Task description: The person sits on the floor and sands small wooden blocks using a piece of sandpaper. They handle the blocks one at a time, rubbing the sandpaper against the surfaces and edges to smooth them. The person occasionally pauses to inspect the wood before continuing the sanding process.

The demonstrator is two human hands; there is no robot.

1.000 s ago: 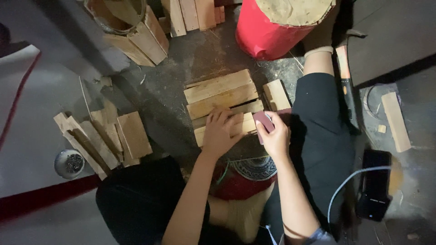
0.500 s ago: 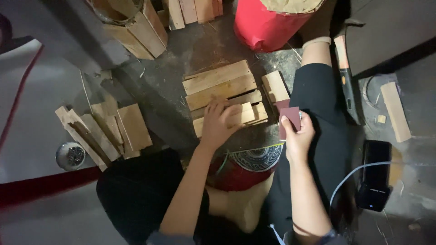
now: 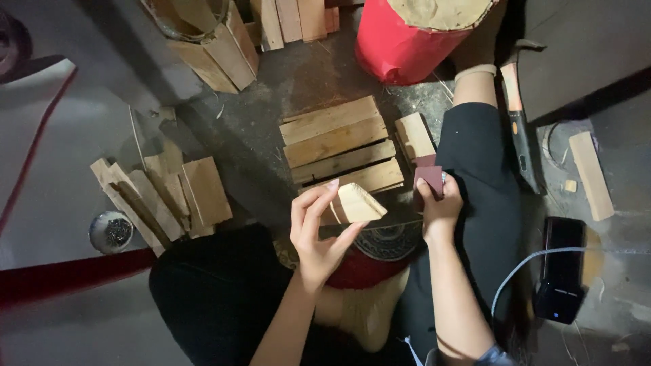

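My left hand (image 3: 317, 230) holds a small pale wooden piece (image 3: 357, 205) tilted up between thumb and fingers, lifted above my lap. To its right, my right hand (image 3: 439, 207) grips a folded dark red sheet of sandpaper (image 3: 430, 177) against my black-clad leg. Just beyond both hands, a row of flat wooden slats (image 3: 337, 141) lies side by side on the dark floor, with a shorter wooden block (image 3: 413, 135) at its right end.
A red drum with a wooden top (image 3: 420, 34) stands ahead. More wood pieces lie at the left (image 3: 166, 193) and top left (image 3: 224, 41). A hatchet (image 3: 519, 129), a wood strip (image 3: 591, 175) and a black device with a cable (image 3: 560, 270) are at the right. A small round tin (image 3: 110, 232) sits left.
My left hand has picked a wooden piece up off the slats and drawn it toward me. My right hand, with the sandpaper, has shifted right and back to my leg.
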